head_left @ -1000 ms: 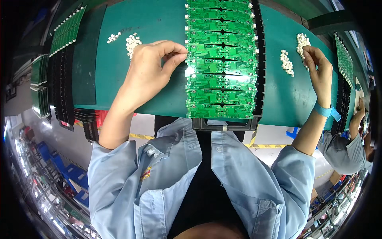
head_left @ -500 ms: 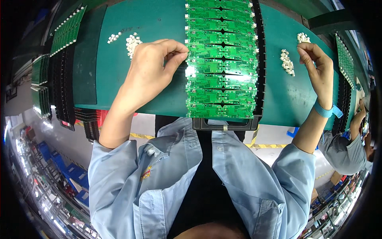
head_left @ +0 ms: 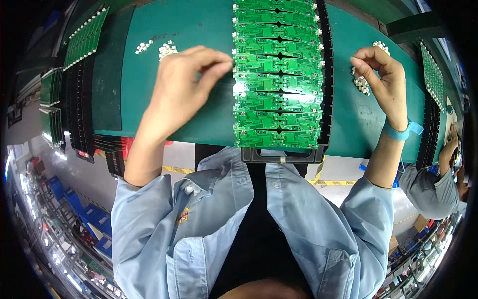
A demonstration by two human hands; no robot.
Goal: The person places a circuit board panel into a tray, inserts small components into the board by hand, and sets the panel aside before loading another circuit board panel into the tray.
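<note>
While a long panel of green circuit boards lies in a black tray on the green mat, both bare hands work at its sides. At the panel's left edge, the left hand has its fingertips pinched together and touching the boards; whether they hold anything cannot be told. Right of the panel, the right hand is raised with fingers curled and pinched, just beside a heap of small white parts. More small white parts lie left of the panel, beyond the left hand.
</note>
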